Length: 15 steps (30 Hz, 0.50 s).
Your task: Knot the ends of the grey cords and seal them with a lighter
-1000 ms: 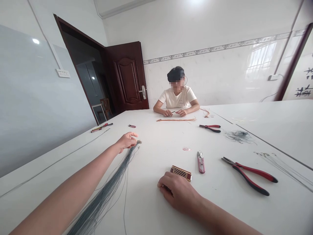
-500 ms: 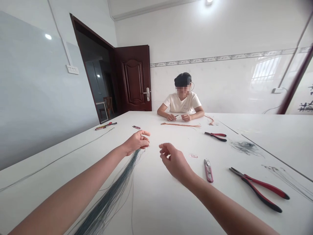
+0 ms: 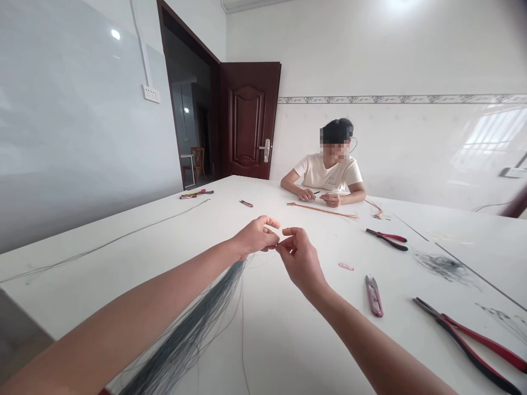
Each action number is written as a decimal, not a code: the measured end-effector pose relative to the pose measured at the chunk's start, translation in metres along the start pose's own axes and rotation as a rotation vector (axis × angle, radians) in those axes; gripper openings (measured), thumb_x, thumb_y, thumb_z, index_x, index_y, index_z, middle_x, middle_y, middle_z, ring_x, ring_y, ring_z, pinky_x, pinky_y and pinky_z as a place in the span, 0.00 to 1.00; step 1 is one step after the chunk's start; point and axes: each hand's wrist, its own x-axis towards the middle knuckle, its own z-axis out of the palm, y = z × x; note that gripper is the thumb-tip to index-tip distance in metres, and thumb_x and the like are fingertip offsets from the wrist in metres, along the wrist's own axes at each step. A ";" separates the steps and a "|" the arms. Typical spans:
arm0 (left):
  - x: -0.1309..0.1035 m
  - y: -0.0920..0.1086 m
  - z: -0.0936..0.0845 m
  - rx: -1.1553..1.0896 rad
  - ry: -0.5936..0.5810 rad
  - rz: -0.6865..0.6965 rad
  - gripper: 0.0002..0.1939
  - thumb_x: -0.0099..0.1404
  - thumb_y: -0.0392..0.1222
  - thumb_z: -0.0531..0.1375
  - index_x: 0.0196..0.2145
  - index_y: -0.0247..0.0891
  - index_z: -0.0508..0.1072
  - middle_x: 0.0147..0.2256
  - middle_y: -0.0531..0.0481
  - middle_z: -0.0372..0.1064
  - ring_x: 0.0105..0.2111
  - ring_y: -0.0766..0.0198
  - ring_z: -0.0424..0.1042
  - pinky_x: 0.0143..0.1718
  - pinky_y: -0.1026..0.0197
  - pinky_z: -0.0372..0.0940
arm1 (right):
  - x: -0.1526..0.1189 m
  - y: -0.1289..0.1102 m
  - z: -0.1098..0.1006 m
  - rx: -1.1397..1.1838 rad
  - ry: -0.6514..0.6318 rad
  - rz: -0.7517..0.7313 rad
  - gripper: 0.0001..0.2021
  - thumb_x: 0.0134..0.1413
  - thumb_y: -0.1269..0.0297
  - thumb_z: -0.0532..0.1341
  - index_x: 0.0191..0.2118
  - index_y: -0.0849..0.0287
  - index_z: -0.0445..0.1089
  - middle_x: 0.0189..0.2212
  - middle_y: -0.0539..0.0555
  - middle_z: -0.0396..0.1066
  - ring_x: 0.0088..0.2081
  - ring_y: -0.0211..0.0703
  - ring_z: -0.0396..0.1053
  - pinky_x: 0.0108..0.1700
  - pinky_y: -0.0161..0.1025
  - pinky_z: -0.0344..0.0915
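Observation:
A long bundle of thin grey strands, like fine wire or thread, runs from the near edge of view up to my left hand. Its upper end is hidden beneath that hand, whose thumb and finger are closed on it and whose index finger sticks out above. My right hand has thumb and fingertips pinched together, meeting the left fingertips. Whatever sits in that pinch is too small to make out. A few loose strands hang off the bundle below my hands.
To the right lie pink thread snips, large red-and-black pliers, smaller pliers, a small pink tag and a grey strand tangle. Long strands lie left. Across the table sits a person near an orange cord.
My right hand has moved in to meet my left hand, its fingers now pinched at the left fingertips. The view has shifted, so the surroundings sit further right.

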 end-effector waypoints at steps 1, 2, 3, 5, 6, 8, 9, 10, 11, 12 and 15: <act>0.001 -0.002 0.000 0.002 0.012 -0.011 0.13 0.64 0.36 0.59 0.47 0.34 0.66 0.33 0.52 0.69 0.28 0.67 0.69 0.31 0.61 0.67 | -0.001 0.000 0.001 0.016 0.019 0.011 0.10 0.50 0.67 0.56 0.41 0.55 0.59 0.28 0.50 0.71 0.29 0.43 0.67 0.31 0.40 0.62; 0.002 -0.005 0.000 0.006 0.023 -0.019 0.14 0.64 0.37 0.58 0.47 0.34 0.66 0.34 0.51 0.69 0.29 0.67 0.70 0.31 0.61 0.68 | -0.001 0.001 0.002 0.035 0.039 0.024 0.10 0.50 0.66 0.56 0.40 0.55 0.59 0.28 0.50 0.71 0.29 0.43 0.67 0.31 0.41 0.63; 0.002 -0.007 0.000 0.013 0.032 -0.024 0.14 0.65 0.38 0.58 0.48 0.34 0.66 0.35 0.50 0.69 0.29 0.67 0.70 0.31 0.60 0.68 | -0.002 0.001 0.004 0.057 0.060 0.038 0.10 0.50 0.65 0.56 0.40 0.56 0.59 0.29 0.51 0.71 0.29 0.43 0.67 0.31 0.41 0.63; 0.004 -0.011 0.001 0.040 0.043 -0.027 0.14 0.65 0.40 0.58 0.49 0.34 0.66 0.37 0.49 0.69 0.30 0.66 0.70 0.32 0.60 0.69 | -0.001 0.002 0.006 0.112 0.101 0.070 0.10 0.50 0.64 0.57 0.39 0.56 0.59 0.29 0.52 0.70 0.29 0.43 0.67 0.30 0.40 0.64; 0.005 -0.013 0.001 0.060 0.049 -0.026 0.15 0.65 0.40 0.58 0.49 0.34 0.66 0.37 0.49 0.69 0.31 0.66 0.71 0.32 0.60 0.69 | -0.001 0.002 0.007 0.142 0.121 0.085 0.10 0.50 0.64 0.57 0.39 0.57 0.59 0.30 0.53 0.70 0.29 0.42 0.68 0.30 0.40 0.65; 0.008 -0.018 0.001 0.116 0.071 -0.019 0.15 0.66 0.41 0.57 0.49 0.34 0.66 0.38 0.48 0.69 0.31 0.65 0.71 0.32 0.59 0.69 | 0.001 0.003 0.007 0.198 0.162 0.106 0.11 0.49 0.63 0.58 0.39 0.57 0.59 0.30 0.53 0.70 0.30 0.42 0.68 0.30 0.39 0.66; 0.010 -0.021 0.000 0.148 0.087 -0.015 0.15 0.66 0.41 0.57 0.49 0.35 0.66 0.38 0.48 0.69 0.32 0.65 0.71 0.32 0.59 0.69 | 0.001 0.004 0.006 0.222 0.182 0.110 0.11 0.49 0.62 0.59 0.39 0.57 0.59 0.30 0.53 0.70 0.30 0.42 0.69 0.30 0.39 0.66; 0.013 -0.025 -0.001 0.183 0.107 -0.012 0.15 0.66 0.42 0.57 0.49 0.35 0.66 0.39 0.48 0.69 0.32 0.65 0.71 0.32 0.59 0.69 | 0.002 0.004 0.004 0.243 0.202 0.108 0.11 0.49 0.62 0.59 0.39 0.57 0.59 0.30 0.53 0.70 0.30 0.41 0.69 0.29 0.39 0.66; 0.017 -0.029 -0.003 0.220 0.128 -0.011 0.15 0.66 0.42 0.56 0.49 0.35 0.66 0.39 0.47 0.69 0.32 0.65 0.71 0.33 0.58 0.70 | 0.004 0.004 0.001 0.261 0.223 0.099 0.12 0.49 0.61 0.60 0.39 0.57 0.59 0.30 0.52 0.70 0.30 0.41 0.68 0.29 0.39 0.66; 0.020 -0.034 -0.005 0.259 0.151 -0.010 0.15 0.66 0.43 0.56 0.49 0.35 0.66 0.40 0.47 0.69 0.33 0.64 0.71 0.34 0.58 0.70 | 0.006 0.003 -0.004 0.277 0.249 0.084 0.12 0.49 0.61 0.60 0.39 0.57 0.60 0.29 0.52 0.69 0.29 0.40 0.68 0.29 0.38 0.65; 0.032 -0.050 -0.014 0.382 0.222 -0.008 0.15 0.66 0.43 0.56 0.49 0.35 0.67 0.43 0.45 0.69 0.37 0.62 0.71 0.37 0.55 0.69 | 0.014 -0.004 -0.030 0.312 0.353 0.006 0.13 0.47 0.62 0.61 0.38 0.58 0.60 0.28 0.49 0.67 0.28 0.37 0.66 0.29 0.36 0.64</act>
